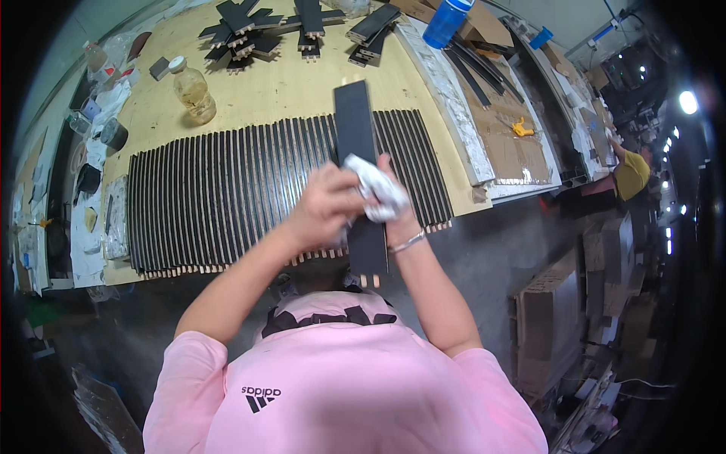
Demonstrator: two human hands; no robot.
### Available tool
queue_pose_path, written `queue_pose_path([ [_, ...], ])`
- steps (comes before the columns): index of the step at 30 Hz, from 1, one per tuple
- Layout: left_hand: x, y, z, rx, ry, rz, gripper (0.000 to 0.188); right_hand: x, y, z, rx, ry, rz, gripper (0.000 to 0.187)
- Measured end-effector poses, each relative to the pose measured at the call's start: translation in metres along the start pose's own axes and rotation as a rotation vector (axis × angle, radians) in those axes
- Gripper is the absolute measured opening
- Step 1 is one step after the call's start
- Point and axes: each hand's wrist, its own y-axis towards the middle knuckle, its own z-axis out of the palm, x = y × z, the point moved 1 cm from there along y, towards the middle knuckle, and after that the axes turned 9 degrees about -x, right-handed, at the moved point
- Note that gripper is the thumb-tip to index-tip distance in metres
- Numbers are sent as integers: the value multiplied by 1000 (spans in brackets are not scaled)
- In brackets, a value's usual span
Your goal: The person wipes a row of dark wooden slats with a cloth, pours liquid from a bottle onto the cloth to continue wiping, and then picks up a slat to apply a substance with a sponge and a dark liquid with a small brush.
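Observation:
A long, flat black slat [354,113] with pale dowel pegs at its ends stands lengthwise in front of me, over the edge of the worktable. My right hand [401,216], a bracelet at its wrist, grips the slat's right edge with the thumb up. In the closed fingers of my left hand [327,203] is a crumpled white cloth [378,185], pressed on the slat's face around its middle. Behind lies a long row of black slats [249,189] set on edge side by side, their pegs toward me.
The plywood tabletop [280,83] also bears a bottle of yellowish liquid [193,92] and piled black slats [240,34]. A blue bottle [448,23] and a yellow tool [522,127] are at the right. Cardboard stacks [548,325] rest on the floor; another person [631,174] is far right.

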Motion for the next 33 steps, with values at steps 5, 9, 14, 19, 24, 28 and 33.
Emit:
queue_pose_path([
  [5, 97, 21, -51, -302, 241, -483, 19, -23, -29, 13, 22, -298, 80, 61],
  [9, 18, 11, -32, -283, 224, -430, 23, -9, -24, -3, 12, -229, 24, 60],
  [14, -33, -13, 6, -42, 7, 21, 37, -7, 0, -13, -21, -146, -43, 58],
  [19, 67, 29, -39, -286, 310, -247, 33, -20, -19, 13, 27, -275, 95, 55],
  [24, -23, -26, 9, 49, 4, -114, 36, -16, 12, -8, -117, 33, 69, 61],
  [28, -69, -51, -7, 249, -159, -108, 30, 16, 11, -30, -66, -73, 14, 70],
  [33, -33, -5, -32, -104, 37, -348, 29, 25, 12, -22, -122, -89, -190, 62],
])
